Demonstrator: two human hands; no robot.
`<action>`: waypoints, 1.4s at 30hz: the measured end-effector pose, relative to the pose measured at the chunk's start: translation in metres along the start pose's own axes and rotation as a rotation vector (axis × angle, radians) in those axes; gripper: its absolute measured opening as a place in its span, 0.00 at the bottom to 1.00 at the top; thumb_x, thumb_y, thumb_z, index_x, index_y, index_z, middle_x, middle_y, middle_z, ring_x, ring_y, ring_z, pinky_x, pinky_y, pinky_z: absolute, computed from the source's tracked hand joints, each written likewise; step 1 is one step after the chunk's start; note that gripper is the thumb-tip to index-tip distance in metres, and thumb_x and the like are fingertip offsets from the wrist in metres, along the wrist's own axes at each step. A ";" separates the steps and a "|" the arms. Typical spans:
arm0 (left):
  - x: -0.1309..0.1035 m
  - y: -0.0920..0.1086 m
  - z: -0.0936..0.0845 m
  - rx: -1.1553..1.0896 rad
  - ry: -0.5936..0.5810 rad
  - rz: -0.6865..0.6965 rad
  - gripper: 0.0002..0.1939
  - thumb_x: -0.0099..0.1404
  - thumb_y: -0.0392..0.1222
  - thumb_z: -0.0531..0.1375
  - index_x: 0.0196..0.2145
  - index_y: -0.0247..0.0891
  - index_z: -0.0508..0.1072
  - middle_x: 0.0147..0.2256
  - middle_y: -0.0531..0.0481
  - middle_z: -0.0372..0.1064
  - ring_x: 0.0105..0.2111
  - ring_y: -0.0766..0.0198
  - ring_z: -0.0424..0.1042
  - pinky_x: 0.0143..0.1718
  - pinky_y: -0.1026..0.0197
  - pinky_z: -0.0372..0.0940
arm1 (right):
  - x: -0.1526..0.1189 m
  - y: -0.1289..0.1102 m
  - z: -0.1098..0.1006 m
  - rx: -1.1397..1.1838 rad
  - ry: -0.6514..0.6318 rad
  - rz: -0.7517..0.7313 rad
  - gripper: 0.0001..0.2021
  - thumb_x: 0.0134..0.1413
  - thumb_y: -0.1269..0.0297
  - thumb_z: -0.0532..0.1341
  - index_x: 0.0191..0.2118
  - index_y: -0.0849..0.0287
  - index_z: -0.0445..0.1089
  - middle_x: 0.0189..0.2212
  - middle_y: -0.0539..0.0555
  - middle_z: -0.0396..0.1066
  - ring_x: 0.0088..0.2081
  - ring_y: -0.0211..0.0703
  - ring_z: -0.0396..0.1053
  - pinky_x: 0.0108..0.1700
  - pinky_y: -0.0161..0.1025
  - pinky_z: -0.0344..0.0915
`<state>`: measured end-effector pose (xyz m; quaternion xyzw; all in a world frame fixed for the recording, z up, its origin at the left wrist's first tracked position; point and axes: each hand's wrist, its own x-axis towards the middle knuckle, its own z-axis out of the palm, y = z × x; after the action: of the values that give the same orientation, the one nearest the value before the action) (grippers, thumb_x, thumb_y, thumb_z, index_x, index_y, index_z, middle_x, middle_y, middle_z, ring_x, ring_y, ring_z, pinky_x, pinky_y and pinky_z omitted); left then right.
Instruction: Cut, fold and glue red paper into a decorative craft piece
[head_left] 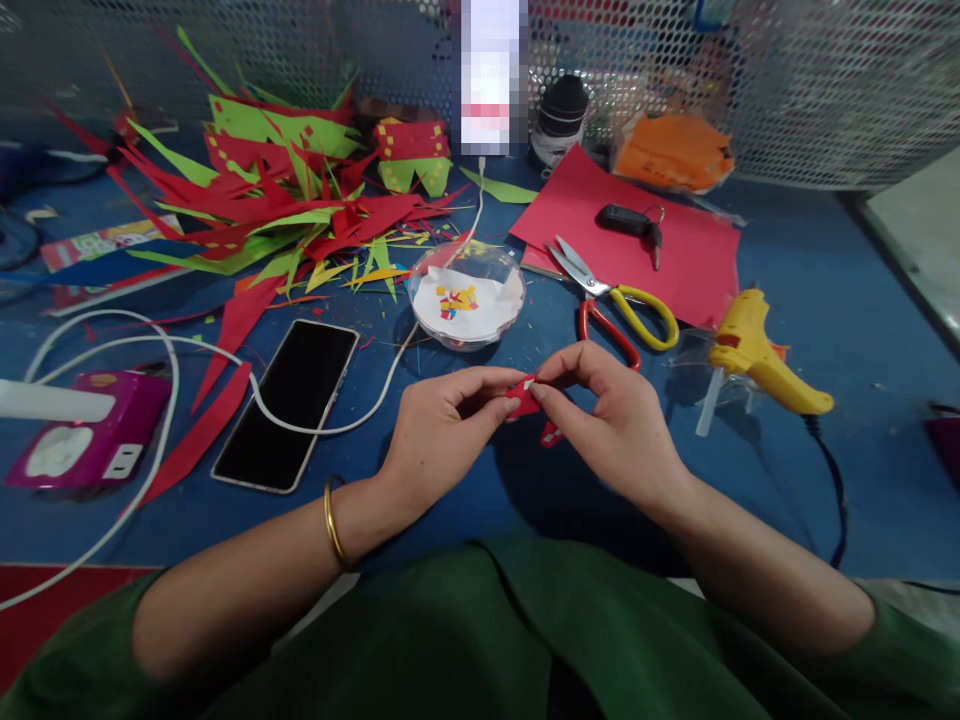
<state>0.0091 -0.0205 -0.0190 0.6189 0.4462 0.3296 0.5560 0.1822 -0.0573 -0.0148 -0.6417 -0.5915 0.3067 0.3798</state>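
Observation:
Near the front of the blue table, my left hand [442, 430] pinches one side of a small red paper piece [524, 397] between thumb and finger. From the other side my right hand [611, 425] grips the same piece, its thumb and fingertips closed on the edge by a small white patch. Part of the red paper hangs below the right fingers, and the rest is hidden by them. Just beyond my hands stands a clear bowl [499, 325] holding white paper and tiny yellow and red cut bits [459, 299]. Scissors [592, 285] with red and yellow handles lie behind my right hand.
A yellow glue gun [765, 355] lies at right. Red paper sheets [574, 210] carry a key [630, 220]. A dark phone [292, 400], white cable [390, 375] and purple power socket [90, 430] are at left. Red and green paper strips [277, 220] pile behind them.

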 end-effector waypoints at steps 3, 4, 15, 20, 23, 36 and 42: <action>0.002 -0.002 0.000 -0.003 0.004 -0.021 0.11 0.62 0.33 0.65 0.43 0.37 0.82 0.38 0.50 0.82 0.37 0.62 0.80 0.40 0.63 0.74 | 0.000 0.000 0.000 0.126 -0.011 0.025 0.08 0.57 0.65 0.62 0.43 0.56 0.67 0.35 0.51 0.73 0.37 0.42 0.73 0.36 0.39 0.69; 0.003 -0.003 0.000 -0.027 0.000 -0.040 0.11 0.61 0.34 0.66 0.43 0.37 0.82 0.38 0.49 0.82 0.37 0.62 0.80 0.40 0.63 0.74 | 0.000 0.001 0.000 0.156 -0.018 0.037 0.09 0.58 0.65 0.62 0.44 0.57 0.67 0.35 0.51 0.74 0.38 0.42 0.73 0.36 0.39 0.70; 0.006 0.001 -0.003 -0.045 0.035 -0.108 0.08 0.61 0.42 0.66 0.36 0.36 0.83 0.34 0.48 0.82 0.34 0.61 0.79 0.35 0.63 0.73 | -0.001 0.001 -0.002 0.193 -0.093 0.032 0.09 0.56 0.70 0.62 0.44 0.57 0.68 0.34 0.50 0.75 0.37 0.39 0.74 0.37 0.37 0.71; 0.006 0.003 -0.003 0.013 0.041 -0.109 0.06 0.60 0.41 0.67 0.34 0.39 0.84 0.34 0.49 0.83 0.36 0.58 0.80 0.38 0.60 0.74 | -0.003 0.002 -0.001 0.177 -0.122 0.030 0.08 0.58 0.70 0.62 0.44 0.57 0.68 0.34 0.50 0.75 0.36 0.39 0.75 0.34 0.36 0.70; 0.005 0.002 -0.003 0.036 0.039 -0.110 0.06 0.60 0.41 0.67 0.34 0.39 0.84 0.34 0.49 0.83 0.36 0.58 0.80 0.37 0.60 0.73 | -0.003 0.002 -0.001 0.176 -0.125 0.039 0.08 0.57 0.70 0.62 0.44 0.57 0.68 0.34 0.50 0.76 0.36 0.40 0.75 0.34 0.36 0.71; 0.006 0.000 -0.002 -0.199 -0.060 -0.293 0.11 0.57 0.44 0.69 0.35 0.34 0.79 0.28 0.49 0.78 0.27 0.65 0.77 0.27 0.67 0.67 | 0.000 -0.004 -0.002 0.209 -0.012 0.025 0.06 0.55 0.69 0.63 0.40 0.58 0.69 0.32 0.50 0.75 0.35 0.40 0.75 0.37 0.38 0.72; 0.005 0.002 0.000 -0.217 -0.088 -0.327 0.05 0.59 0.40 0.67 0.31 0.35 0.78 0.25 0.51 0.76 0.25 0.67 0.76 0.27 0.67 0.68 | 0.000 -0.007 0.000 0.244 0.023 0.076 0.10 0.52 0.63 0.66 0.40 0.58 0.69 0.33 0.52 0.75 0.37 0.42 0.75 0.36 0.38 0.72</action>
<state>0.0112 -0.0156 -0.0169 0.4883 0.4780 0.2539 0.6845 0.1784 -0.0575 -0.0095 -0.6160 -0.5210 0.3832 0.4498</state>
